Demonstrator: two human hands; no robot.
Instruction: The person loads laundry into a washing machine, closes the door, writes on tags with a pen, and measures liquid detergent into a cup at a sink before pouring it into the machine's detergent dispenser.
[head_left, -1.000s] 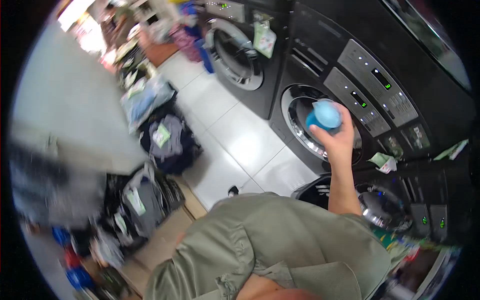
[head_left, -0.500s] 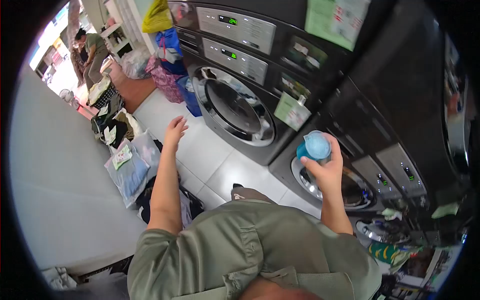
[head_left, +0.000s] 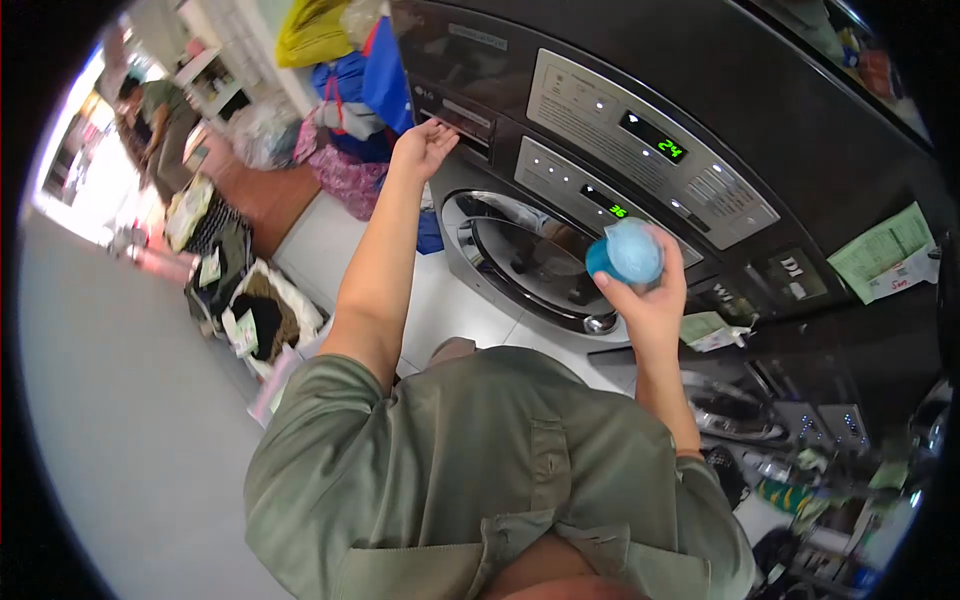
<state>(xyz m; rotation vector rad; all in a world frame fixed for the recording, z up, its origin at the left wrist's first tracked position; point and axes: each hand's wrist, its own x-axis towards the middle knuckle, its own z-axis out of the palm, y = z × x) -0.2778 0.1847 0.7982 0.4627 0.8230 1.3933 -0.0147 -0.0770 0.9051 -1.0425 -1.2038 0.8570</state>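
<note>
My right hand is wrapped around a small cup, pale blue at its top and deeper blue on its side. What is in it I cannot make out for sure. It is in front of the lower control panel of a dark front-loading washing machine. Palm up, my left hand reaches to the machine's drawer front, fingers partly stretched at its lower edge. Whether they touch it is unclear. Below the panel is the round glass door, which looks closed.
Bags of laundry, one yellow and one pink, are piled left of the machine. Baskets of clothes line the white wall. Another person is bent over at the far left. More machines stand to the right.
I have come closer to the machine, and the view has turned with me. My left hand has gone from above the floor up to the drawer. The cup is still in my right hand.
</note>
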